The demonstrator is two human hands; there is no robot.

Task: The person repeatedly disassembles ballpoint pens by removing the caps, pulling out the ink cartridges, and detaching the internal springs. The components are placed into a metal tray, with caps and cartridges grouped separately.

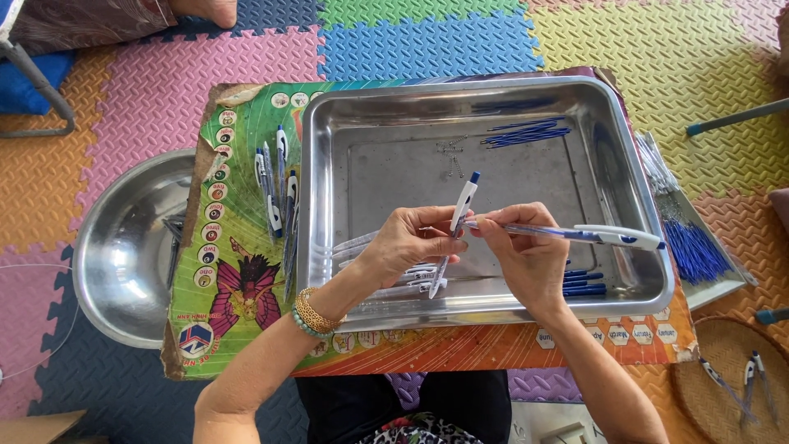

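Over the steel tray (pixel 612 177), the left hand (pixel 403 242) has its fingers closed around a white pen barrel (pixel 454 226) with a blue tip, held nearly upright. The right hand (pixel 522 247) pinches a second pen (pixel 588 235) lying level, its end just beside the barrel. Blue refills (pixel 526 133) lie at the tray's far side.

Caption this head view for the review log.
Left hand and right hand hold pens over a steel tray.
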